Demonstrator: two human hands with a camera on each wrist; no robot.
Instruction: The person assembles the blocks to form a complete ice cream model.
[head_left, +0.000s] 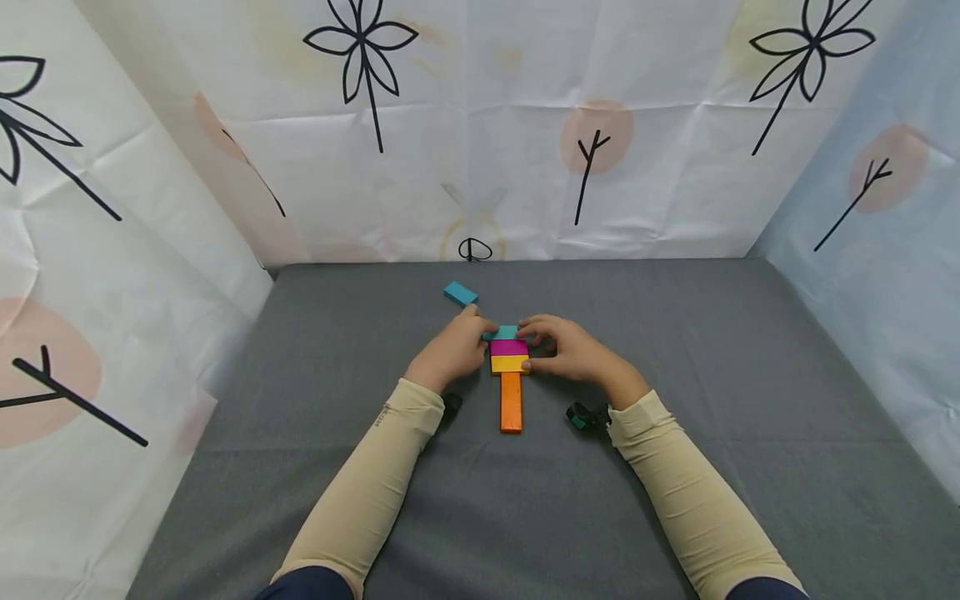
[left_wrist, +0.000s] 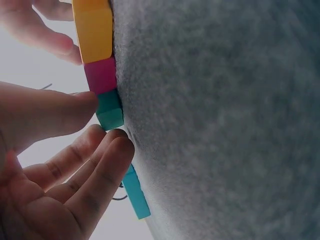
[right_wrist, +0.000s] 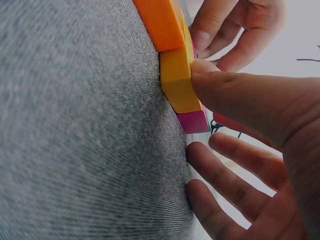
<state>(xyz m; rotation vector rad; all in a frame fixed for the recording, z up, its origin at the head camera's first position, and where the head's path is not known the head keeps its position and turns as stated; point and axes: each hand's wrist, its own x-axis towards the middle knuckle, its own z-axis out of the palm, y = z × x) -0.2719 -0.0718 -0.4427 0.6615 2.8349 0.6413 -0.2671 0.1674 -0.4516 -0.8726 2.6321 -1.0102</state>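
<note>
Flat on the grey cloth, an orange block (head_left: 511,403) points toward the person. Crosswise beyond its far end lie a yellow block (head_left: 509,364), a magenta block (head_left: 508,347) and a teal block (head_left: 507,332), edge to edge. My left hand (head_left: 454,347) pinches the left end of the teal block, thumb (left_wrist: 75,107) on its near side and fingertips at its far side. From the right, my right hand (head_left: 572,350) spans the crosswise blocks. Its thumb (right_wrist: 220,82) presses the end of the yellow block, while its index finger reaches the teal block.
A loose blue block (head_left: 461,292) lies at an angle beyond the left hand. Dark wrist-worn devices (head_left: 588,416) hang near both cuffs. Patterned white cloth walls (head_left: 517,183) rise behind and at both sides of the grey table surface (head_left: 675,333).
</note>
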